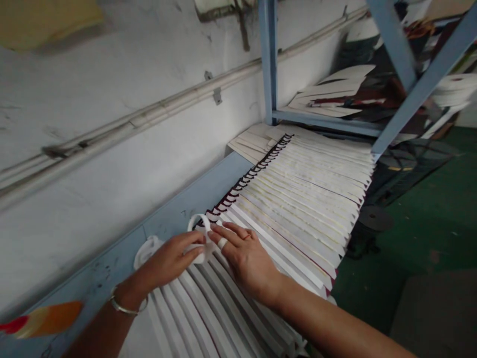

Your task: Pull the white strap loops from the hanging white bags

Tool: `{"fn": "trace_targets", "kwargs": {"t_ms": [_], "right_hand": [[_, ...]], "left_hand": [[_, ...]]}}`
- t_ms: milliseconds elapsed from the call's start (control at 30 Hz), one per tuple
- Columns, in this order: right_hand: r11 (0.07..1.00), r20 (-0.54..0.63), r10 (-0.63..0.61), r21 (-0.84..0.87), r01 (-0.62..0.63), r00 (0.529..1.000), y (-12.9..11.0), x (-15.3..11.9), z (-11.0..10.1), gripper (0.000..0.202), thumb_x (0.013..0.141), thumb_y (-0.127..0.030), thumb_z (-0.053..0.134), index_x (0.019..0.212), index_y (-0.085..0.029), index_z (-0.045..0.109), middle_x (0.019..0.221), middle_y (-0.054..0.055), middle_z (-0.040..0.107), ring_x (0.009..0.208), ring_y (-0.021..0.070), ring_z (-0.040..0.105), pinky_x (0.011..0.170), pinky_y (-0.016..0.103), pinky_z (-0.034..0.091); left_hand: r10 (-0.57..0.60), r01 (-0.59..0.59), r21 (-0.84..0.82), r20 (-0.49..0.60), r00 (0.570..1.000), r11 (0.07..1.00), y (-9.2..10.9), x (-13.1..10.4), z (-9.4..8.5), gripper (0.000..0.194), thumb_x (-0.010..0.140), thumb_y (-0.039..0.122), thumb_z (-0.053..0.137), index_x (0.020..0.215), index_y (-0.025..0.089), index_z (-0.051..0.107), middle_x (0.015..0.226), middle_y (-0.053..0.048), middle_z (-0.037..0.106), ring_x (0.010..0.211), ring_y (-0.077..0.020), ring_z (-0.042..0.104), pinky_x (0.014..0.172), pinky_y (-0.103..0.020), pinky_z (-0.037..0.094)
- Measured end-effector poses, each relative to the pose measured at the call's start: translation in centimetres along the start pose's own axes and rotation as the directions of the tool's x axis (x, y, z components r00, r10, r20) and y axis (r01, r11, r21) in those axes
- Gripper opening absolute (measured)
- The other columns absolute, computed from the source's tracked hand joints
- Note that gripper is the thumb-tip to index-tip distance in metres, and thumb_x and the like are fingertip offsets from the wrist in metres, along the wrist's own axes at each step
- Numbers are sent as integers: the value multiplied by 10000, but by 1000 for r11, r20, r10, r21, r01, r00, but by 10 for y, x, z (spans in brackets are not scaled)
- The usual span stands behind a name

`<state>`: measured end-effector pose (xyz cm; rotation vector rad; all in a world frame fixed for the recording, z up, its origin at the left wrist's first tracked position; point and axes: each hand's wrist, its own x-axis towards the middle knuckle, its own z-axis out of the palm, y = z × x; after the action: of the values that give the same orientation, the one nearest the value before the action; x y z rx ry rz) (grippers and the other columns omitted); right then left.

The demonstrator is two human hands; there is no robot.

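Observation:
A long row of overlapping white strips (298, 184) covers the blue bench, with dark stepped edges along its left side. My left hand (175, 256) has its fingers closed on a white tape (200, 219), which curls up in a loop above the fingertips. Behind that wrist more of the tape lies in a coil. My right hand (248, 256) rests flat on the strips with fingers stretched out, its fingertips close to the tape loop. It wears a white band around one finger. Nearer to me, the strips stand as raised folds beneath both hands.
A blue metal frame (269, 64) rises at the bench's far end, with pale sheets (335, 89) stacked behind it. An orange-and-red object (48, 319) sits at the lower left of the blue bench (167, 209). A white wall with pipes borders the left.

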<state>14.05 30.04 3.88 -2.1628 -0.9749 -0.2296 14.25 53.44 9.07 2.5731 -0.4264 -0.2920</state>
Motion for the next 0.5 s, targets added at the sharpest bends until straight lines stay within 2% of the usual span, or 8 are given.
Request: {"fn": "trace_targets", "kwargs": {"t_ms": [33,100,133,200,367,500], "right_hand": [[1000,40,3,-12,-2,999,-2,2,1,362,989,-175,489,1343,-208,554,1398,81,589,1311,261,442,1001,445,388],[998,135,57,-25,-54,989,-4,-1,0,183,965,-190,541,1092,-184,672,1136,85,702,1146,254,549,937,426,395],[996,185,90,-16,-88,979,-4,-6,-2,120,946,-184,569,965,-179,687,1002,72,714,1037,236,585,897,403,401],[986,262,151,31,-165,953,-4,-21,-6,126,916,-154,599,815,-174,672,844,45,691,873,192,602,828,351,404],[887,371,292,240,-395,881,3,-63,-16,183,892,-125,593,725,-174,650,747,15,667,680,129,583,647,244,398],[833,367,379,265,-486,849,2,-91,-16,249,950,-208,522,732,-186,639,686,7,651,614,123,563,586,237,384]], "left_hand": [[44,-44,1,44,998,999,11,-1,4,241,950,371,469,942,202,641,949,-22,697,906,-169,638,828,-246,475],[118,-118,-7,99,988,993,23,-3,10,212,949,329,477,963,203,647,989,-28,697,951,-166,631,872,-249,463],[139,-138,-18,120,983,990,26,-4,12,200,947,316,485,966,201,647,991,-31,695,955,-164,628,881,-249,460],[151,-144,-55,159,976,988,25,-5,16,178,941,300,501,941,194,644,963,-33,691,927,-157,624,866,-245,462],[155,-119,-161,234,960,980,5,1,26,172,916,308,534,900,175,642,933,-45,686,894,-162,618,851,-260,464],[146,-102,-167,278,949,981,-13,5,30,172,902,313,544,879,166,630,905,-42,667,868,-159,604,832,-262,458]]}}
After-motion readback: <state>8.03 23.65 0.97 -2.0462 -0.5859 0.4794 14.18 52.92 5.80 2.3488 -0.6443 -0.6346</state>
